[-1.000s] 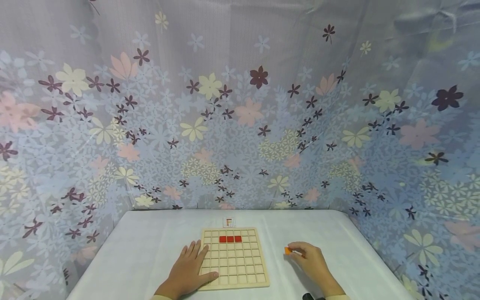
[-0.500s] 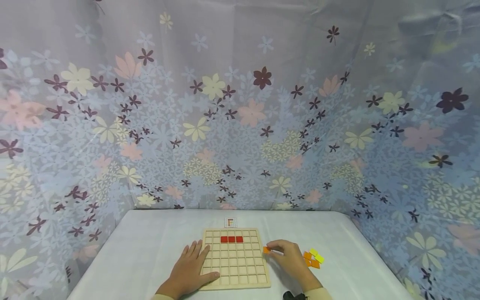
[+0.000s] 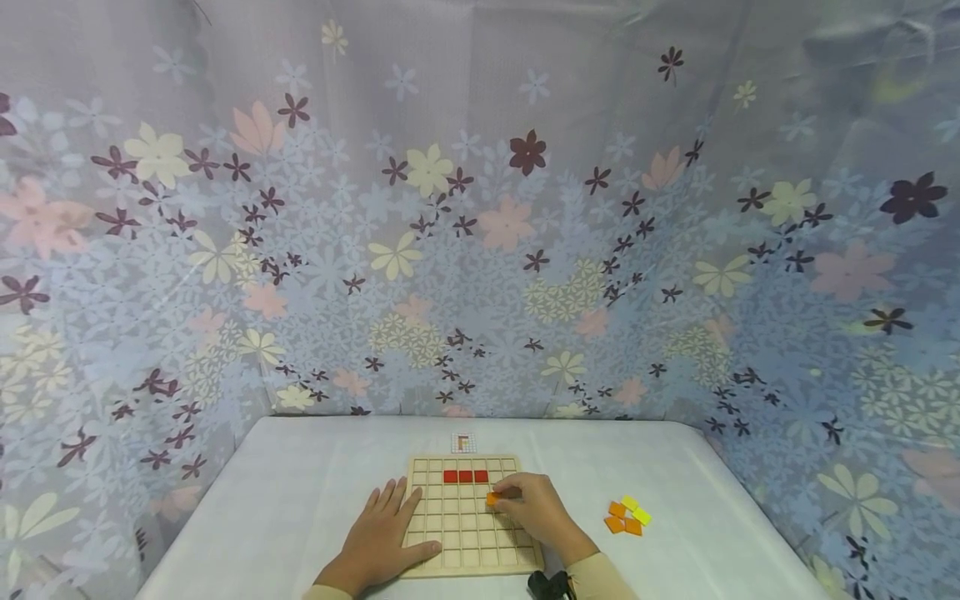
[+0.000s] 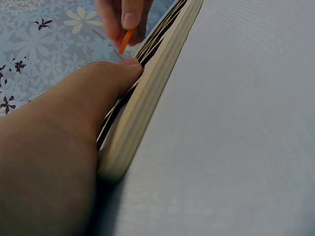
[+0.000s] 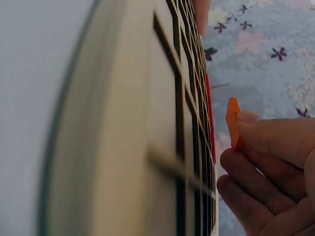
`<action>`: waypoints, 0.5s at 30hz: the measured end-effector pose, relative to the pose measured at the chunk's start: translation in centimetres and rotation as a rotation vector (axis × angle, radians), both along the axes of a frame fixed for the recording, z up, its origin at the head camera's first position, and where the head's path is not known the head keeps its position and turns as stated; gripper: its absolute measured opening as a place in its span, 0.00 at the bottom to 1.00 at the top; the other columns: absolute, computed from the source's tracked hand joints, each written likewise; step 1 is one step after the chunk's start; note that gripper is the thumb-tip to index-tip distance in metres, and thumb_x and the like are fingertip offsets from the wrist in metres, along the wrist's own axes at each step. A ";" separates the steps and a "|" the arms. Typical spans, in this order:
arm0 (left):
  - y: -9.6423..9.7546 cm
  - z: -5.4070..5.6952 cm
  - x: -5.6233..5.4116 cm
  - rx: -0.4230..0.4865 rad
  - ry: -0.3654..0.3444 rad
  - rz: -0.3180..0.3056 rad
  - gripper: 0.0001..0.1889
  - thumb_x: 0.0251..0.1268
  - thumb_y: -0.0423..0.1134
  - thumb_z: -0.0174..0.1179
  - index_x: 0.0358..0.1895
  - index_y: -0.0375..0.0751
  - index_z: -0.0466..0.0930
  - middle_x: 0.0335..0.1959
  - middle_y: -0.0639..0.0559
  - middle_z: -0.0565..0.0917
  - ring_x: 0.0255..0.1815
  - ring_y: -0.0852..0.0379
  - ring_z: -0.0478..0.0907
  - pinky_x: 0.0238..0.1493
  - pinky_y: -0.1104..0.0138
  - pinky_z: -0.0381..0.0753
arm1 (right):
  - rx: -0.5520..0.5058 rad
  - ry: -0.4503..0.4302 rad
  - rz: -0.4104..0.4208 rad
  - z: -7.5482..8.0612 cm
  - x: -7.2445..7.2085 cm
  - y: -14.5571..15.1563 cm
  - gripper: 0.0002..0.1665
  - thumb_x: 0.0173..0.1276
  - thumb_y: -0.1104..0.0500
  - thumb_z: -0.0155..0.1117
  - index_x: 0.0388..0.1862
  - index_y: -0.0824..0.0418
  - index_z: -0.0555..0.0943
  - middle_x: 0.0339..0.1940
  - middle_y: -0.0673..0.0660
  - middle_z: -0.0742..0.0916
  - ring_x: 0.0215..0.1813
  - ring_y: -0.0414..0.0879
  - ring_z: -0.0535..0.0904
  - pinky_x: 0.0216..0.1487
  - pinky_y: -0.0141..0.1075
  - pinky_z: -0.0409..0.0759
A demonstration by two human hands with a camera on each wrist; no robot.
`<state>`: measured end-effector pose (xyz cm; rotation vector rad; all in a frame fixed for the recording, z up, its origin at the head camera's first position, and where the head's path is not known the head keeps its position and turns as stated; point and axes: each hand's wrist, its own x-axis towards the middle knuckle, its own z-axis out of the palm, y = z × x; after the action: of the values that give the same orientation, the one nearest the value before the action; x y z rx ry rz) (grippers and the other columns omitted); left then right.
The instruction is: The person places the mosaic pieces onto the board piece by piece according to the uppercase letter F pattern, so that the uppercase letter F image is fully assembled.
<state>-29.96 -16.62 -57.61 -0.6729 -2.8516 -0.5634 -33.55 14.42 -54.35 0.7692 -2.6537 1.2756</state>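
Note:
A wooden grid board [image 3: 471, 547] lies on the white table, with three red tiles [image 3: 466, 477] side by side in an upper row. My left hand [image 3: 380, 537] rests flat on the board's left edge, fingers straight and thumb over the lower cells. Between thumb and fingertips my right hand [image 3: 536, 508] pinches an orange tile [image 3: 492, 498] over the right part of the grid, below the red row. The right wrist view shows this orange tile [image 5: 233, 123] tilted on edge and apart from the board.
Several loose orange tiles [image 3: 633, 527] and yellow tiles [image 3: 642, 517] lie in a cluster right of the board. A small printed pattern card [image 3: 463, 442] sits just behind it. A flowered curtain [image 3: 480, 250] surrounds the table's back and sides.
My right hand has carried the orange tile leftward from beside the loose tiles to above the board, uncovering the cluster. The left hand stays on the board.

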 end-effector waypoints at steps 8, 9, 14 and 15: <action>0.0 -0.2 0.0 -0.004 0.003 0.006 0.54 0.66 0.78 0.54 0.78 0.34 0.69 0.80 0.29 0.60 0.80 0.29 0.55 0.75 0.34 0.51 | 0.063 0.039 0.020 0.2 -0.9 -3.3 0.12 0.67 0.67 0.77 0.48 0.65 0.89 0.45 0.53 0.90 0.48 0.46 0.88 0.49 0.36 0.86; 0.0 -0.2 0.0 -0.001 0.007 0.005 0.53 0.66 0.78 0.54 0.78 0.34 0.69 0.80 0.28 0.60 0.80 0.28 0.55 0.75 0.34 0.51 | 0.069 0.041 0.017 0.3 -1.0 -3.6 0.11 0.67 0.67 0.76 0.48 0.65 0.89 0.45 0.52 0.90 0.48 0.46 0.88 0.49 0.37 0.86; 0.0 -0.3 -0.1 -0.011 0.006 0.013 0.53 0.67 0.79 0.53 0.78 0.35 0.69 0.80 0.29 0.60 0.80 0.30 0.55 0.76 0.35 0.51 | 0.088 0.036 -0.001 0.7 -1.3 -5.1 0.10 0.68 0.66 0.76 0.48 0.64 0.89 0.45 0.50 0.90 0.49 0.46 0.87 0.50 0.39 0.86; 0.0 -0.3 0.0 -0.012 0.002 0.013 0.54 0.67 0.79 0.53 0.78 0.35 0.69 0.80 0.29 0.60 0.80 0.29 0.55 0.76 0.35 0.52 | 0.093 0.036 -0.005 0.7 -1.4 -5.3 0.10 0.68 0.66 0.76 0.47 0.63 0.90 0.44 0.49 0.90 0.48 0.45 0.87 0.50 0.38 0.86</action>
<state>-29.99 -16.63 -57.88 -0.6559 -2.8581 -0.5439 -34.93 9.08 -53.68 0.7889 -2.7008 1.1340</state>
